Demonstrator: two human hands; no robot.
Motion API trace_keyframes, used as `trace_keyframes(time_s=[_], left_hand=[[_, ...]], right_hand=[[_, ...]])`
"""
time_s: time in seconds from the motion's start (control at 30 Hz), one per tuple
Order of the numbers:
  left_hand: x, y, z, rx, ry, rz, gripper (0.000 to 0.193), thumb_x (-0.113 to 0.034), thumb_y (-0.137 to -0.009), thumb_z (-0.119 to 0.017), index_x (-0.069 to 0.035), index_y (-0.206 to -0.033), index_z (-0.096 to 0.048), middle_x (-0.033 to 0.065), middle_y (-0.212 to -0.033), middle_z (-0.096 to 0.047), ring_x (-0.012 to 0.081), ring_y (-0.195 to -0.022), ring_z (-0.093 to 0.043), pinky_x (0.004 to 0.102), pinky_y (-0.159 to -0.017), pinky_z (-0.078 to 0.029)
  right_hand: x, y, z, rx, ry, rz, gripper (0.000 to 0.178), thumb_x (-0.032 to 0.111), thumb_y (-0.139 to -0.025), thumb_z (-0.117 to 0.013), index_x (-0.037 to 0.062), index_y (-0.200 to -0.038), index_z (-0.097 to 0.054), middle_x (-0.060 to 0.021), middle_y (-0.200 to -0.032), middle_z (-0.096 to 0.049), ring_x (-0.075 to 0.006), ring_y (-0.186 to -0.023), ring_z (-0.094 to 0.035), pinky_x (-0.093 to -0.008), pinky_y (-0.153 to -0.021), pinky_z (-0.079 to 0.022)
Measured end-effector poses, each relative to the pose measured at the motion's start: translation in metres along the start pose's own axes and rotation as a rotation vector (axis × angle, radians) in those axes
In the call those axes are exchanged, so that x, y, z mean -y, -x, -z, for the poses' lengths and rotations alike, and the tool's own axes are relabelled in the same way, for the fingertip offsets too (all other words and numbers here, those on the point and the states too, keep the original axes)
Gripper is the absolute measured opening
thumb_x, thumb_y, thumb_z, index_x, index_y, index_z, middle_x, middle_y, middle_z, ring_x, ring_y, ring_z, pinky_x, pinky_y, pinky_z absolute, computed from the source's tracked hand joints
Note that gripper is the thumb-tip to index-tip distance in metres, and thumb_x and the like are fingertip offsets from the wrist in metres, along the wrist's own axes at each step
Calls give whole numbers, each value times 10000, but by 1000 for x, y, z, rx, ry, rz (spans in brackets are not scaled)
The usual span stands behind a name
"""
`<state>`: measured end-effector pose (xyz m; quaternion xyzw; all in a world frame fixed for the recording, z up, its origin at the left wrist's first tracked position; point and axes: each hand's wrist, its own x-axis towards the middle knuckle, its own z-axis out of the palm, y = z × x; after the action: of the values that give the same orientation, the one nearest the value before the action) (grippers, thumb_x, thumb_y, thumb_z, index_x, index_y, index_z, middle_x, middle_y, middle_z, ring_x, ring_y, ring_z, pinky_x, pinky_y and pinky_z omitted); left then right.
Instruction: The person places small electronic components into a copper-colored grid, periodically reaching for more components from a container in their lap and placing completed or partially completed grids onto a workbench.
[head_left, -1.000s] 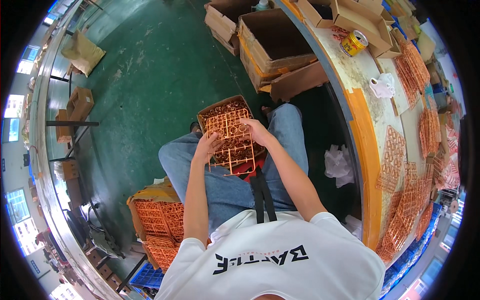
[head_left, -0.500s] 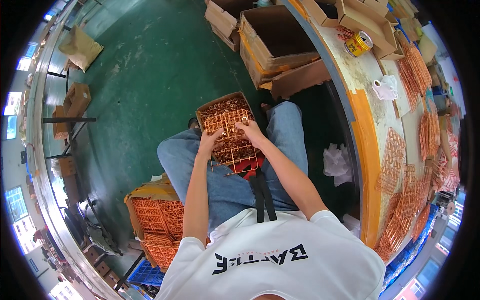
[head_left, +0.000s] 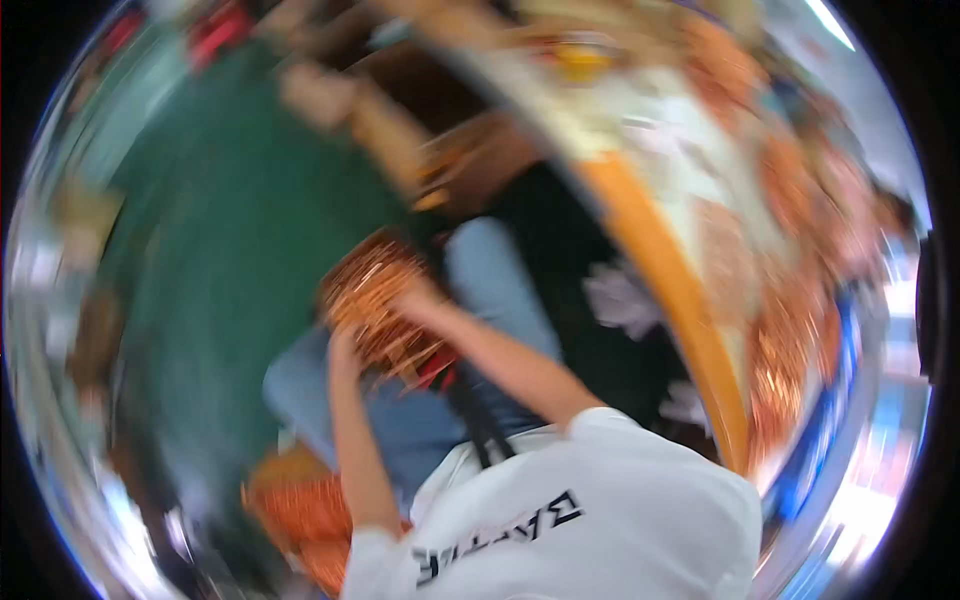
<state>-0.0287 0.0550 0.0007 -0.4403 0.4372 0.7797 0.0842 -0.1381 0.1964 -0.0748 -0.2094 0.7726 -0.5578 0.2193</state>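
Note:
Motion blur smears this moment, and single fingers do not show sharply. A copper-coloured lattice frame [head_left: 378, 299] is between my two hands, over a small cardboard box [head_left: 380, 240] on my lap. My left hand [head_left: 345, 340] grips the frame at its left side. My right hand [head_left: 415, 298] reaches across from the right and grips it too. Small copper-coloured pieces fill the box, though their shapes are lost in the blur. The frame's near end [head_left: 410, 368] sticks out over the box toward me, above something red.
A carton of copper-coloured lattice frames [head_left: 300, 505] stands by my left leg. At my right runs a worktable with an orange edge [head_left: 650, 240], bearing more lattice frames [head_left: 780, 350] and a yellow can [head_left: 583, 60]. Large open cartons [head_left: 400, 90] stand ahead; crumpled white plastic [head_left: 625, 298] lies below the table.
The whole view has swung and blurred, so my hands, the frame and the box now appear lower and further left. Both hands stay at the lattice frame.

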Motion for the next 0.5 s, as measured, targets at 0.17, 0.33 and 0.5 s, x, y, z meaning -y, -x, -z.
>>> trace_keyframes(time_s=[0.17,0.33,0.5], left_hand=[[-16,-2,89,121,246,-299,521,-372,-947,-397,-80,-1365,-294,126,-1402,-301,311,-1278,-340,457,-1019,-341],[-96,87,-56,508,207,-438,572,-423,-941,-382,-63,-1372,-270,139,-1428,-260,303,-1279,-339,464,-1032,-317],[-123,173,-212,901,28,-333,534,-445,-943,-341,-56,-1309,-367,123,-1309,-439,285,-1200,-426,433,-994,-351]], right_hand=[[132,16,11,386,-546,-697,400,353,-878,-505,16,-1090,-523,-175,-917,-628,-202,-668,-617,-333,-564,-502],[243,110,142,68,-684,-149,288,272,-950,-392,10,-949,-510,-141,-803,-651,-139,-607,-634,-248,-485,-493],[284,186,367,-520,-294,-101,418,283,-919,-449,-39,-1186,-459,-182,-1006,-628,-201,-868,-623,-316,-750,-497]])
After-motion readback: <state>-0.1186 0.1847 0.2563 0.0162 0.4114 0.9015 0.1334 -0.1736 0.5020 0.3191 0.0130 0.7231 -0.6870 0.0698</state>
